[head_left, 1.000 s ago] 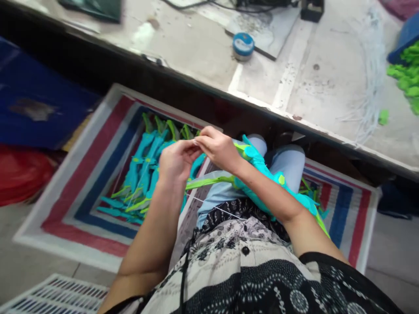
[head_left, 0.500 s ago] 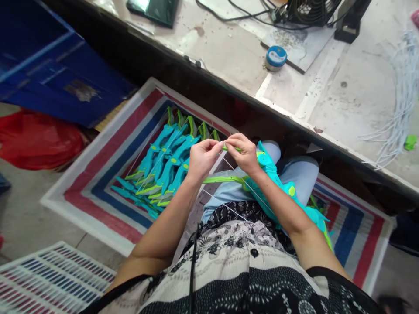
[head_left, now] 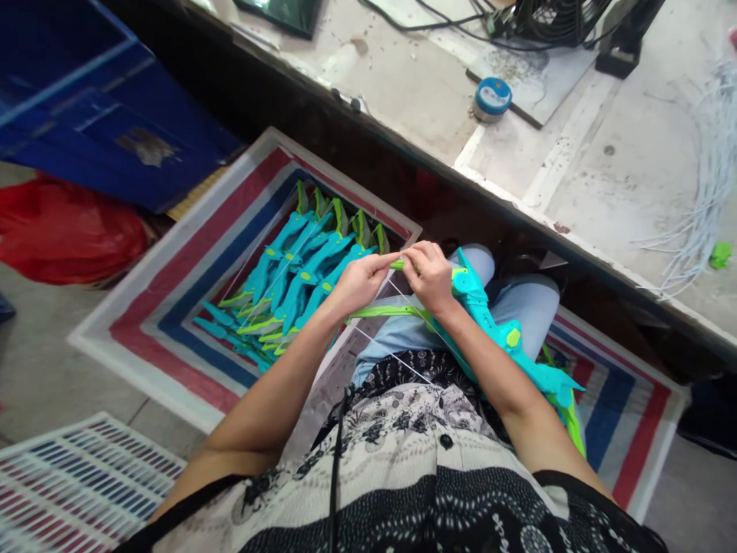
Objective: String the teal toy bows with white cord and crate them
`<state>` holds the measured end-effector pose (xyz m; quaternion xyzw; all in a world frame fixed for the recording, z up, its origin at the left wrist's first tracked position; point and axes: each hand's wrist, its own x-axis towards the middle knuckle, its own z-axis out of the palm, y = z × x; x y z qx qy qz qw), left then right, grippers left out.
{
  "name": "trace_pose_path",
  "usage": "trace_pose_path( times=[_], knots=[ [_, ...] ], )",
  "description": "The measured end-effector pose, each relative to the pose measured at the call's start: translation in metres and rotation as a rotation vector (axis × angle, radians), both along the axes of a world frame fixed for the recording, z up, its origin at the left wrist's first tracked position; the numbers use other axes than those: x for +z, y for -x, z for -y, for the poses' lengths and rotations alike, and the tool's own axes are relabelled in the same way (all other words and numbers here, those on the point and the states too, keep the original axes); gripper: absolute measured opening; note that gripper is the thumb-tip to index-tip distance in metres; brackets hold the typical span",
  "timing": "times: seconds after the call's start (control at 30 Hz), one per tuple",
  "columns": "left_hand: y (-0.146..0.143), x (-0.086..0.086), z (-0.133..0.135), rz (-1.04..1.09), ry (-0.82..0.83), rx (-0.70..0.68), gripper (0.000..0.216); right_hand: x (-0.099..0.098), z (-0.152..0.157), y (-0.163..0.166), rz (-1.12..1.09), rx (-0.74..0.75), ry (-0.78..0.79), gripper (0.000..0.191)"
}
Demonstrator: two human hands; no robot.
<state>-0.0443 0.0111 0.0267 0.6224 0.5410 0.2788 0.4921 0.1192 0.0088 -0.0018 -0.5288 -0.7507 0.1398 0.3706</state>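
Note:
A teal and lime-green plastic toy bow lies across my lap, with white string running from its green arms. My right hand is closed, its fingers pinching the upper green arm near its end. At that same tip, the thumb and fingers of my left hand are pressed together; they hide the very end of the arm and the string there. A lower green arm sticks out to the left beneath my hands. Several similar bows lie side by side to the left.
Those bows sit in a stripe-lined crate; another striped crate stands right. The worktable edge runs ahead, bearing a blue-lidded tin, a bundle of white strings and a fan. A white slatted basket is lower left.
My left hand has flattened, its thumb and fingers now stretched along the arm's tip. My right hand stays pinched on the arm. The view has shifted slightly.

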Motion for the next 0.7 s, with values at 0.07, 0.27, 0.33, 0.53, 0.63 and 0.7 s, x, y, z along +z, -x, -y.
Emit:
trace_pose_path(
  times=[0.07,0.27,0.33,0.53,0.63,0.7],
  knots=[
    [0.009,0.003,0.002,0.083,-0.031,0.126,0.037,0.006,0.009,-0.017,0.006,-0.045,0.007,0.026],
    [0.071,-0.010,0.046,-0.051,-0.074,0.891,0.024,0.012,0.092,-0.112,0.288,-0.271,0.194,0.038],
    [0.069,-0.021,0.074,-0.177,0.145,0.467,0.023,0.006,0.123,-0.132,0.388,-0.298,0.302,0.051],
    [-0.034,-0.049,0.126,-0.089,-0.229,-0.564,0.030,-0.001,0.146,-0.144,0.326,-0.226,0.573,0.059],
    [-0.071,-0.057,0.117,-0.189,-0.656,-0.694,0.031,0.013,0.122,-0.160,0.084,-0.081,0.792,0.060],
    [-0.086,-0.058,0.103,-0.283,-0.808,-0.742,0.031,0.024,0.100,-0.179,-0.045,0.042,0.935,0.060]
  ],
)
